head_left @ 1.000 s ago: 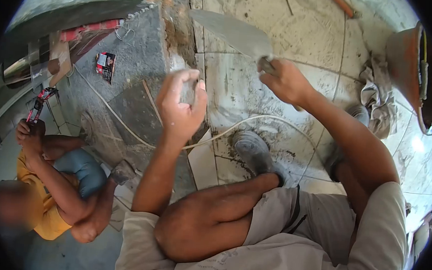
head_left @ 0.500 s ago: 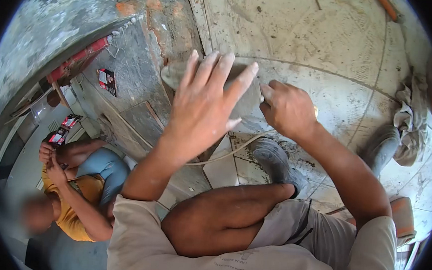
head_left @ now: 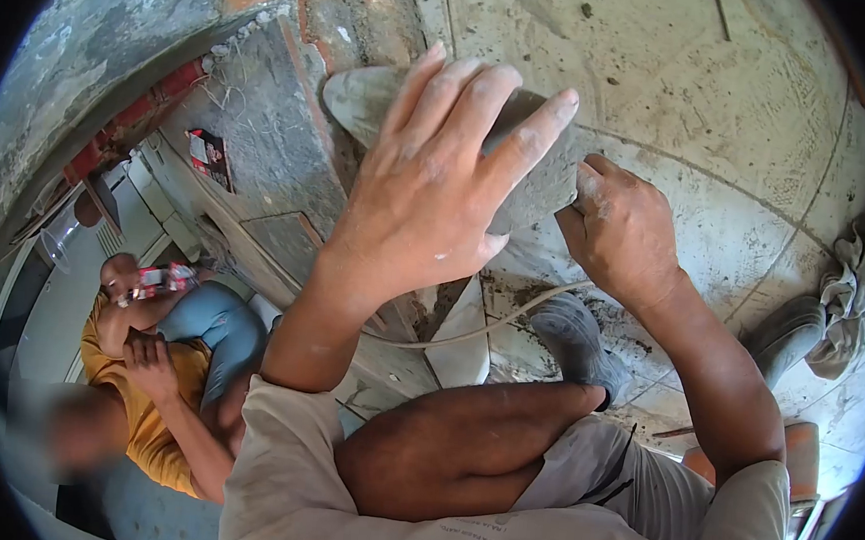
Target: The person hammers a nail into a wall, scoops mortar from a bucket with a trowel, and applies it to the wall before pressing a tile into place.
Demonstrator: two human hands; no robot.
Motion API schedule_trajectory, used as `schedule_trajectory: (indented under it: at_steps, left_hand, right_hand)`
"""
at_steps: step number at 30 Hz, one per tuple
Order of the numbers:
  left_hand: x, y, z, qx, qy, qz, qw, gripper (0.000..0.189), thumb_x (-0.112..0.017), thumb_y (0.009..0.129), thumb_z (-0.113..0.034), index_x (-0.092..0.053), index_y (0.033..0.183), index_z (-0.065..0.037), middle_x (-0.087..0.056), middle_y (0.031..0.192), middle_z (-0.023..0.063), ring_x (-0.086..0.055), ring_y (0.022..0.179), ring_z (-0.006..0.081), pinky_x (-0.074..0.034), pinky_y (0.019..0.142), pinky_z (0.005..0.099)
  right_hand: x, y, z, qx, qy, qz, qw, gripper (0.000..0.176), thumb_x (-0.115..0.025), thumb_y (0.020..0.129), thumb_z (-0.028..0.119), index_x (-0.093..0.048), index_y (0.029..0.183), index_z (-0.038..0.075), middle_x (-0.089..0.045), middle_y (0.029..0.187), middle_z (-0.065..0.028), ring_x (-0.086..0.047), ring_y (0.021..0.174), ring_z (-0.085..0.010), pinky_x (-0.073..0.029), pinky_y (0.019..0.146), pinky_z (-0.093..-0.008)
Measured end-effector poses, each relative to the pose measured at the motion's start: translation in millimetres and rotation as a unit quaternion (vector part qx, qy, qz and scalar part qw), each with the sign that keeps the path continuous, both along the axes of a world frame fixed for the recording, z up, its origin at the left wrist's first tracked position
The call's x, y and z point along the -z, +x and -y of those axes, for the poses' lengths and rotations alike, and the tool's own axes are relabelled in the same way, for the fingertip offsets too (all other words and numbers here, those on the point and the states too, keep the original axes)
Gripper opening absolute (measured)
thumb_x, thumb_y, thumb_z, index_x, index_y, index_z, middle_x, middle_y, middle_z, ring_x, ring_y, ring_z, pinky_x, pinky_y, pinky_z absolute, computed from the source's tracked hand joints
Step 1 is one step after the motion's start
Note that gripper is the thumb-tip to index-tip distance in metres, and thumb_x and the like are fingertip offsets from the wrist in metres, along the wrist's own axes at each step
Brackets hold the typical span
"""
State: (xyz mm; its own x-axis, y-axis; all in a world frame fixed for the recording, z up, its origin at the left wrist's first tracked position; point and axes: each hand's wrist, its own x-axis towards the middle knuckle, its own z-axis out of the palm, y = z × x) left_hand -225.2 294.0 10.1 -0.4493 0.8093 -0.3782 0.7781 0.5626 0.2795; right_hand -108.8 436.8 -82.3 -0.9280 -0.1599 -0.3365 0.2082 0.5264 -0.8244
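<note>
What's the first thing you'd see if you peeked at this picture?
A big left hand, fingers spread, lies across a grey trowel in the upper middle, while the right hand grips its handle beside it. In the lower left corner is another person in a yellow shirt.

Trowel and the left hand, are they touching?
Touching. The head view shows the left hand spread flat on the blade of the trowel, fingers lying across it, while the right hand grips its handle end.
</note>
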Motion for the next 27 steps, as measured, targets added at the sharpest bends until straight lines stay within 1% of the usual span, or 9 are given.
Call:
schedule_trajectory:
  at_steps: [1, 2, 4, 7, 8, 10, 16, 20, 27]
  left_hand:
    - [-4.4, -5.2, -2.8, -0.009, -0.020, 0.022, 1.000, 0.091, -0.081, 0.048, -0.013, -0.051, 0.134, -0.014, -0.047, 0.119, 0.0118, -0.046, 0.115, 0.0331, -0.033, 0.106, 0.0518]
    - [-5.7, -10.3, -5.1, -0.011, -0.019, 0.019, 1.000, 0.091, -0.081, 0.048, -0.013, -0.051, 0.134, -0.014, -0.047, 0.119, 0.0118, -0.046, 0.115, 0.0331, -0.033, 0.106, 0.0518]
    - [-2.1, -21.1, -9.7, 0.010, -0.012, -0.009, 1.000, 0.083, -0.080, 0.051, -0.017, -0.055, 0.129, -0.013, -0.050, 0.116, 0.0115, -0.049, 0.111, 0.0319, -0.037, 0.103, 0.0468]
    - [3.7, -34.0, -15.3, 0.024, -0.008, -0.028, 0.999, 0.077, -0.080, 0.052, -0.020, -0.057, 0.125, -0.011, -0.053, 0.112, 0.0112, -0.052, 0.107, 0.0306, -0.041, 0.097, 0.0433]
    - [2.6, -34.4, -15.8, 0.024, -0.006, -0.031, 0.999, 0.077, -0.080, 0.052, -0.020, -0.057, 0.125, -0.011, -0.053, 0.112, 0.0112, -0.052, 0.107, 0.0306, -0.041, 0.097, 0.0433]
    - [-0.6, -33.9, -16.4, 0.005, -0.018, -0.038, 0.999, 0.074, -0.080, 0.053, -0.020, -0.058, 0.123, -0.010, -0.054, 0.110, 0.0114, -0.052, 0.105, 0.0310, -0.043, 0.093, 0.0422]
    - [3.8, -29.4, -8.2, -0.011, 0.005, -0.037, 0.999, 0.075, -0.080, 0.051, -0.019, -0.057, 0.123, -0.010, -0.053, 0.113, 0.0118, -0.051, 0.107, 0.0315, -0.042, 0.094, 0.0423]
    - [3.7, -27.2, -4.4, -0.012, 0.009, -0.029, 0.999, 0.077, -0.080, 0.050, -0.018, -0.057, 0.123, -0.010, -0.053, 0.114, 0.0120, -0.051, 0.108, 0.0320, -0.042, 0.094, 0.0425]
    - [2.9, -15.8, 7.2, -0.006, 0.019, -0.010, 1.000, 0.083, -0.078, 0.043, -0.018, -0.059, 0.123, -0.011, -0.052, 0.114, 0.0118, -0.050, 0.108, 0.0343, -0.041, 0.096, 0.0474]
  right_hand:
    - [-1.7, -4.3, 0.6, 0.006, -0.027, 0.029, 0.999, 0.022, -0.064, 0.078, 0.014, -0.063, 0.099, 0.008, -0.061, 0.083, -0.0121, -0.064, 0.077, -0.0334, -0.052, 0.067, -0.0434]
    - [-4.0, -9.1, 0.0, 0.003, -0.026, 0.027, 0.999, 0.022, -0.064, 0.078, 0.014, -0.063, 0.099, 0.008, -0.061, 0.083, -0.0121, -0.064, 0.077, -0.0334, -0.052, 0.067, -0.0434]
    - [-7.1, -17.0, -0.7, 0.020, -0.080, 0.065, 0.994, 0.019, -0.063, 0.078, 0.015, -0.061, 0.095, 0.005, -0.063, 0.082, -0.0160, -0.062, 0.077, -0.0389, -0.051, 0.068, -0.0468]
    - [1.1, -24.5, 0.5, 0.037, -0.129, 0.055, 0.989, 0.018, -0.063, 0.079, 0.016, -0.059, 0.092, 0.004, -0.064, 0.080, -0.0185, -0.062, 0.077, -0.0405, -0.050, 0.068, -0.0481]
    - [-0.6, -28.0, -1.5, 0.037, -0.127, 0.052, 0.990, 0.018, -0.063, 0.079, 0.016, -0.059, 0.092, 0.004, -0.064, 0.080, -0.0185, -0.062, 0.077, -0.0405, -0.050, 0.068, -0.0481]
    - [-5.9, -35.3, -6.9, -0.019, -0.081, 0.068, 0.994, 0.019, -0.062, 0.080, 0.015, -0.058, 0.092, 0.002, -0.064, 0.078, -0.0199, -0.062, 0.076, -0.0407, -0.050, 0.068, -0.0482]
    - [1.4, -31.7, -4.4, -0.019, -0.105, 0.045, 0.993, 0.020, -0.062, 0.080, 0.016, -0.057, 0.092, 0.001, -0.063, 0.078, -0.0210, -0.062, 0.075, -0.0412, -0.050, 0.069, -0.0485]
    - [-2.0, -28.9, -1.8, -0.027, -0.083, 0.049, 0.995, 0.020, -0.062, 0.080, 0.016, -0.058, 0.092, 0.001, -0.063, 0.077, -0.0208, -0.062, 0.075, -0.0408, -0.050, 0.069, -0.0482]
    - [-1.1, -14.4, 9.0, -0.057, -0.067, 0.038, 0.995, 0.023, -0.061, 0.082, 0.019, -0.060, 0.098, 0.003, -0.065, 0.087, -0.0173, -0.064, 0.074, -0.0367, -0.052, 0.068, -0.0453]
